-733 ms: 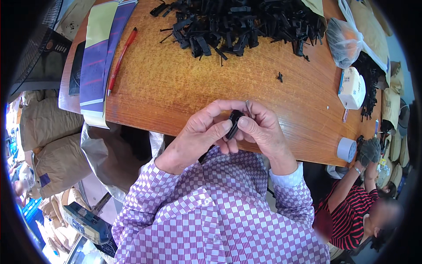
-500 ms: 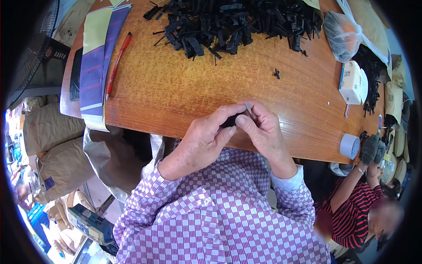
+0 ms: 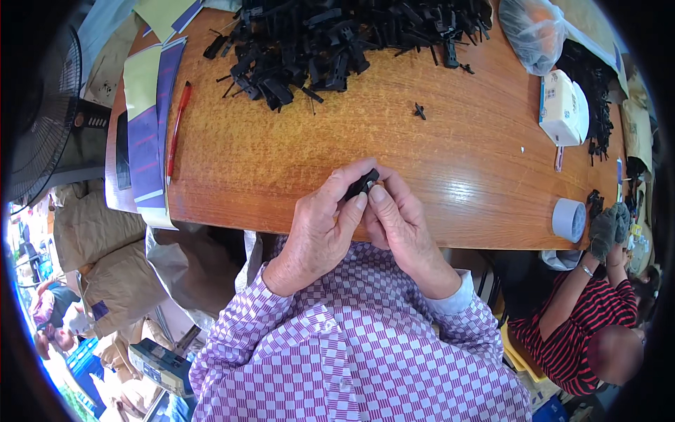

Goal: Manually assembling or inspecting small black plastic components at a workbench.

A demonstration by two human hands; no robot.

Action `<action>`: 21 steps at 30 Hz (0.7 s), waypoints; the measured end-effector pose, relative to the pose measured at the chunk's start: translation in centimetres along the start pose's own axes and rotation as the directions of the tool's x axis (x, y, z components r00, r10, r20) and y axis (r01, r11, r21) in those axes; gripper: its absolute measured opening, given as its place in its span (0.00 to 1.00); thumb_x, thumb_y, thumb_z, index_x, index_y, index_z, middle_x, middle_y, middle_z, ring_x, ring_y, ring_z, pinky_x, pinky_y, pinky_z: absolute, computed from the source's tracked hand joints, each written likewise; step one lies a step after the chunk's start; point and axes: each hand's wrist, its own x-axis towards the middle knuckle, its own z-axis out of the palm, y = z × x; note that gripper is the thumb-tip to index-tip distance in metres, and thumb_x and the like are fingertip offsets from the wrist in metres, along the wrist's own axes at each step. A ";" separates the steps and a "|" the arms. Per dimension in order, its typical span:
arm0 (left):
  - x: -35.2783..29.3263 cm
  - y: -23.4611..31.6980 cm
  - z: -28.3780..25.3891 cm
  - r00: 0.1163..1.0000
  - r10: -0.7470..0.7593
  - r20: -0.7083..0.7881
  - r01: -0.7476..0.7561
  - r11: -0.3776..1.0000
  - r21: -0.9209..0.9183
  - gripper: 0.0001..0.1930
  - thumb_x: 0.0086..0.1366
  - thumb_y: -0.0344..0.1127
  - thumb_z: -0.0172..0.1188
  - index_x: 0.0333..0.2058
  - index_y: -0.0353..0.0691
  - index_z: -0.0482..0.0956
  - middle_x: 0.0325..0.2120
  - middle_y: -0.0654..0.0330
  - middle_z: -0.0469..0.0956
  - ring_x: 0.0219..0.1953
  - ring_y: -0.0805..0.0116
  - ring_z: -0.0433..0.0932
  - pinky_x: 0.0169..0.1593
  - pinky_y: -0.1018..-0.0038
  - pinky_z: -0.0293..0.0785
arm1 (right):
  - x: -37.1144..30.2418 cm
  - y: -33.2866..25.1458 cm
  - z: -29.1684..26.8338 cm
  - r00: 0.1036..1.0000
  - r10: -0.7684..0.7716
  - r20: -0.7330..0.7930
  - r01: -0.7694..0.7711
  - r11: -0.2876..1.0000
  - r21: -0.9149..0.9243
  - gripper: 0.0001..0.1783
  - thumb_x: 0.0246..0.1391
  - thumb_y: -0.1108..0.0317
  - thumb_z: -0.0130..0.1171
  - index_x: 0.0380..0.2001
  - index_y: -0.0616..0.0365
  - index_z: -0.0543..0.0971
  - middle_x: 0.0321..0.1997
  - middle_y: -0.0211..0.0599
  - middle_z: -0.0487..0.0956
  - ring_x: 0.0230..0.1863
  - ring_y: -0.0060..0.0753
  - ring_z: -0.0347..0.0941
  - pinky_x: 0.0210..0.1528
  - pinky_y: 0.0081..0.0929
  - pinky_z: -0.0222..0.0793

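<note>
Above the near table edge, my left hand [image 3: 318,228] is closed on a small black plastic part [image 3: 362,184], its thumb and forefinger at the part's sides. My right hand [image 3: 402,228] meets it there, thumb and forefinger pinched at the part's right end. A small pale glint shows between the two thumbs; what the right fingers grip is mostly hidden. Farther up the table lies a big heap of similar black plastic parts [image 3: 330,53]. One loose black piece [image 3: 420,111] rests apart from the heap.
A red pen [image 3: 178,133] and purple-and-yellow printed sheets [image 3: 144,133] lie at left, near a fan [image 3: 49,119]. At right are a tissue pack [image 3: 562,109], a tape roll [image 3: 568,219] and a plastic bag [image 3: 532,35]. Another person's gloved hands [image 3: 606,232] work at the right corner.
My hands have shifted slightly left, and the black part now shows more plainly between them. A thin grey metal sliver seen at my right fingertips is now mostly out of sight.
</note>
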 end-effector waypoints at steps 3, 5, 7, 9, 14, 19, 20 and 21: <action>0.3 0.2 0.4 0.998 0.052 -0.018 -0.051 0.998 0.032 0.18 0.62 0.21 0.52 0.52 0.36 0.70 0.41 0.50 0.76 0.43 0.61 0.79 0.42 0.73 0.75 | 0.1 0.5 0.0 0.997 -0.061 -0.056 0.060 0.998 -0.018 0.20 0.66 0.59 0.42 0.56 0.57 0.63 0.18 0.19 0.63 0.15 0.09 0.54 0.15 0.10 0.46; 0.2 0.2 0.6 0.995 0.103 -0.016 -0.101 0.991 0.089 0.18 0.62 0.20 0.52 0.52 0.35 0.69 0.42 0.51 0.76 0.44 0.63 0.78 0.45 0.74 0.74 | 0.2 0.7 -0.1 0.995 -0.092 -0.043 0.092 0.996 -0.006 0.20 0.66 0.59 0.43 0.57 0.57 0.63 0.18 0.19 0.63 0.15 0.09 0.54 0.15 0.10 0.46; 0.5 0.4 0.7 0.985 0.169 -0.024 -0.161 0.966 0.201 0.17 0.62 0.19 0.52 0.51 0.34 0.70 0.43 0.50 0.76 0.44 0.63 0.78 0.46 0.74 0.73 | 0.6 0.7 0.0 0.989 -0.144 -0.039 0.145 0.989 0.018 0.20 0.66 0.60 0.43 0.56 0.56 0.64 0.18 0.18 0.63 0.15 0.08 0.52 0.15 0.10 0.45; 0.8 0.7 0.8 0.990 0.141 -0.005 -0.135 0.962 0.237 0.18 0.62 0.19 0.51 0.51 0.33 0.70 0.42 0.51 0.76 0.44 0.63 0.78 0.46 0.74 0.73 | 0.7 -0.1 -1.0 0.996 -0.094 -0.007 0.094 0.995 -0.019 0.19 0.65 0.62 0.44 0.56 0.57 0.65 0.21 0.20 0.66 0.18 0.11 0.58 0.18 0.11 0.52; 0.5 0.0 1.4 0.992 0.116 0.053 -0.122 0.984 0.129 0.19 0.64 0.20 0.49 0.54 0.34 0.65 0.40 0.53 0.76 0.42 0.64 0.78 0.45 0.73 0.74 | 2.6 -2.8 -6.6 0.943 -0.180 0.281 0.309 0.787 -0.534 0.16 0.61 0.66 0.51 0.51 0.60 0.71 0.41 0.33 0.75 0.39 0.26 0.71 0.43 0.24 0.69; -0.8 0.1 0.6 0.898 -0.309 0.312 0.429 0.767 -0.476 0.16 0.70 0.28 0.42 0.55 0.38 0.62 0.35 0.57 0.74 0.38 0.68 0.78 0.39 0.78 0.74 | 8.4 -9.2 -13.9 0.834 -0.532 -0.148 -0.006 0.259 -0.966 0.20 0.56 0.58 0.57 0.47 0.59 0.73 0.33 0.46 0.78 0.34 0.40 0.77 0.37 0.32 0.71; -1.3 0.3 0.5 0.828 -0.346 0.440 0.554 0.620 -0.556 0.15 0.70 0.29 0.41 0.54 0.39 0.64 0.35 0.57 0.74 0.38 0.69 0.78 0.39 0.78 0.74 | 9.3 -9.9 -16.2 0.827 -0.540 -0.156 -0.017 0.253 -0.967 0.20 0.56 0.58 0.57 0.47 0.59 0.73 0.33 0.46 0.78 0.34 0.40 0.77 0.37 0.32 0.71; -1.6 0.8 0.5 0.765 -0.388 0.514 0.636 0.575 -0.514 0.11 0.71 0.31 0.41 0.49 0.40 0.66 0.35 0.57 0.75 0.37 0.69 0.78 0.39 0.78 0.74 | 10.4 -10.1 -18.5 0.804 -0.586 -0.104 -0.015 0.154 -0.988 0.19 0.56 0.58 0.57 0.44 0.60 0.73 0.32 0.48 0.78 0.34 0.44 0.76 0.36 0.33 0.71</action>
